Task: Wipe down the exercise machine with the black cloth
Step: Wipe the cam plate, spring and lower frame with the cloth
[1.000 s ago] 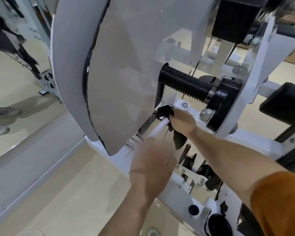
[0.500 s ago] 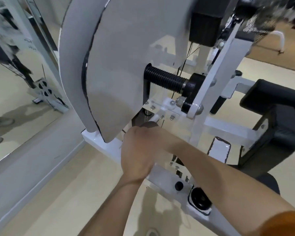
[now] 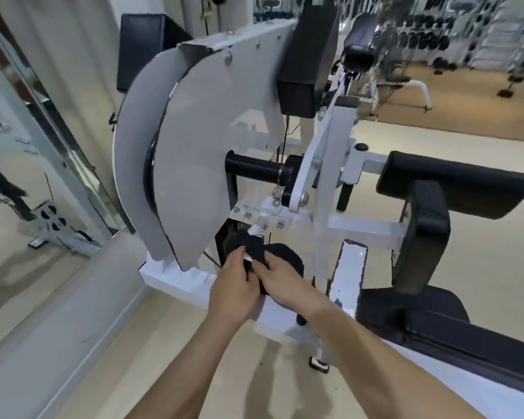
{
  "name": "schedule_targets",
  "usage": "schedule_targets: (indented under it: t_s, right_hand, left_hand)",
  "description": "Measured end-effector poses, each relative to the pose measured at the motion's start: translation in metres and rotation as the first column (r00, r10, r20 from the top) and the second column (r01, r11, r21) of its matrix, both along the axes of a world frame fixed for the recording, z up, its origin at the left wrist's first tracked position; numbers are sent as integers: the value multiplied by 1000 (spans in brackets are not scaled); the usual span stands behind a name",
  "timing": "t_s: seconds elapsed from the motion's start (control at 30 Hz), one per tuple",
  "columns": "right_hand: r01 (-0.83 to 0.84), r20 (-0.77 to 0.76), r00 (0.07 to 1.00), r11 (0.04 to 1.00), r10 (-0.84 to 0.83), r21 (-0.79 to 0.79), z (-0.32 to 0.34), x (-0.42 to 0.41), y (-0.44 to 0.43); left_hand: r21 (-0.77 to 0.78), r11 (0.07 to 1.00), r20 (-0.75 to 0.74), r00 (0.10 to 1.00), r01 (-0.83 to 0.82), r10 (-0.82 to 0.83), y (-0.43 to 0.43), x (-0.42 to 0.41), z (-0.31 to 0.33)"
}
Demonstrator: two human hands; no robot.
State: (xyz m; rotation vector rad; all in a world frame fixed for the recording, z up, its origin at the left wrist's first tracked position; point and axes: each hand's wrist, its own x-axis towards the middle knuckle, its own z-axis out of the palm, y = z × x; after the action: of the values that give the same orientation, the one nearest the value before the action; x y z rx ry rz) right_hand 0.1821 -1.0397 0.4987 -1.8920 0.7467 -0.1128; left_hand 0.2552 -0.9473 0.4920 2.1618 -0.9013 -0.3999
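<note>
The white exercise machine [image 3: 212, 164] fills the middle of the view, with a large grey cam plate and a black threaded shaft [image 3: 253, 167]. A black cloth [image 3: 248, 247] is wrapped round a thin white rod low on the frame, just under the bolted bracket. My left hand [image 3: 235, 290] pinches the cloth from the left. My right hand [image 3: 283, 282] grips the cloth's lower part from the right. Both hands sit close together in front of the white base beam [image 3: 176, 281].
A black padded seat and roller pad [image 3: 430, 207] stand to the right. A wall mirror [image 3: 28, 164] runs along the left above a grey ledge. Beige floor lies below; other gym gear is blurred at the far right back.
The view has pulled back and up, showing more of the machine. Both hands have come down the rod and now meet on the black cloth, which is visible again.
</note>
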Motion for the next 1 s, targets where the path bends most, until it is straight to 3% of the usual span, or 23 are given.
schedule_targets:
  t_s: [0.1,0.2,0.27,0.37,0.43,0.53,0.67,0.83,0.93,1.0]
  right_hand:
    - [-37,-112,993,993,24,-114,13,-3,-6]
    - [-93,-125,989,988,78,-127,39,-35,-7]
    - [-31,-28,999,967,24,-252,59,-60,-4]
    - [263,311,941,870,-135,-417,86,-83,-4]
    - [386,520,841,839,-150,-383,98,-77,-2]
    - [320,640,767,891,-44,-322,91,-50,1]
    - [362,685,714,914,-145,-184,78,-20,-27]
    - [447,634,690,895,-350,8,105,16,-107]
    - [377,655,670,920,-350,106,108,6,-99]
    - [284,749,627,958,-214,37,99,-11,-65]
  left_hand:
    - [-10,999,20,999,44,-44,15,-10,10]
    - [-173,977,70,991,122,-111,26,-24,33]
    - [-305,940,109,986,152,-124,26,-29,55]
    - [-458,872,147,982,175,-120,17,-33,91]
    - [-476,856,176,976,201,-131,5,-33,107]
    - [-433,867,292,948,247,-125,-16,-31,118]
    - [-396,864,353,920,312,-170,-37,-34,123]
    - [-84,950,541,814,301,-210,-59,-26,133]
    - [-134,931,437,864,339,-251,-75,-22,149]
    - [-208,923,340,908,325,-244,-81,-22,155]
